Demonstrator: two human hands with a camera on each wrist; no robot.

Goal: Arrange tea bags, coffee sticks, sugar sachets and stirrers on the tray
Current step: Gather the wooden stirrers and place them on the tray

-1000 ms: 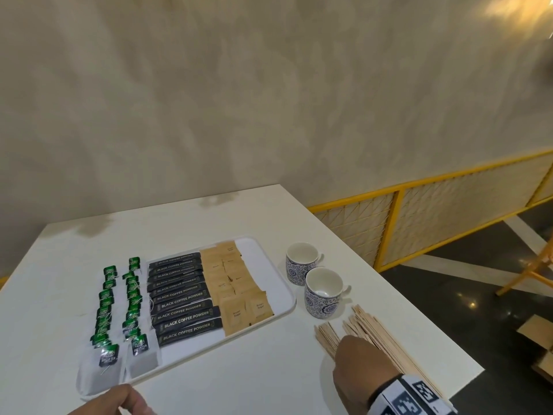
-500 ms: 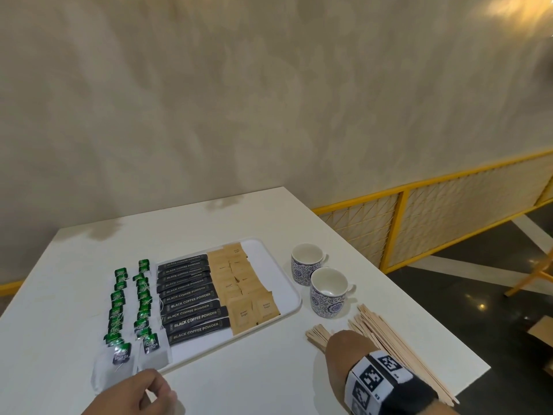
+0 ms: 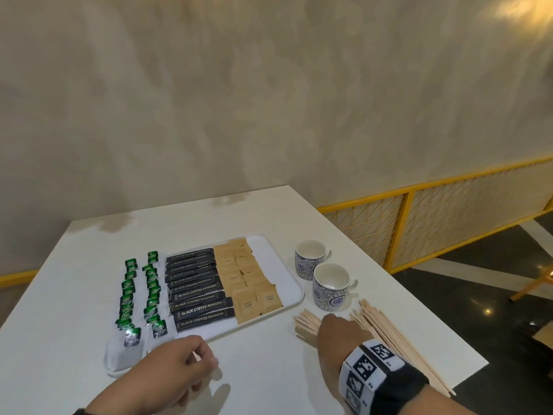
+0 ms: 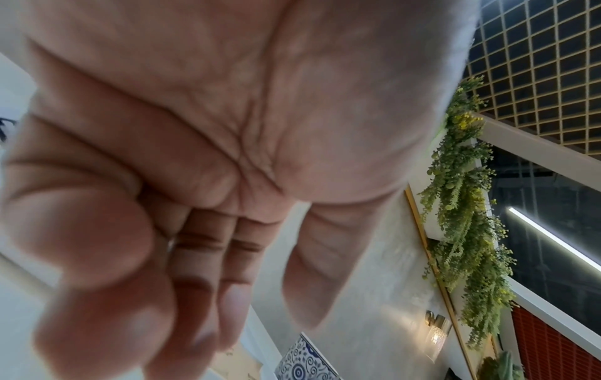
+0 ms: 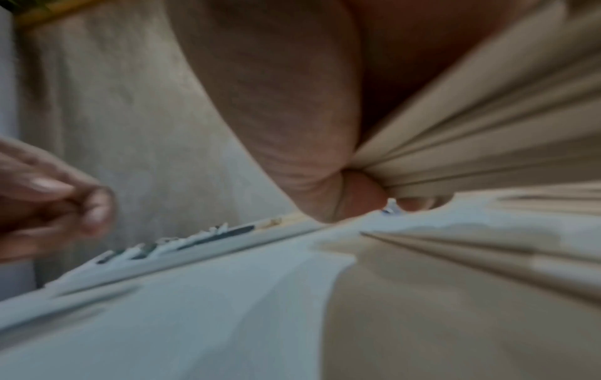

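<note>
Right hand (image 3: 339, 333) grips thin, light, snappable wooden stirrers (image 3: 386, 333) mid-bundle (best hold); left hand (image 3: 176, 372) hangs loosely curled, empty.

The left hand (image 3: 176, 369) has come up from the bottom edge of the head view to just short of the tray's (image 3: 294, 283) near rim, beside the front tea bags (image 3: 128, 347), fingers loosely curled with nothing seen in them. The right hand (image 3: 338, 333) has pushed further onto the stirrers (image 3: 386, 333); the right wrist view shows its thumb and fingers closed around a bundle of them. The head view has shifted, so the tray and cups (image 3: 330, 287) sit lower and more to the right.
</note>
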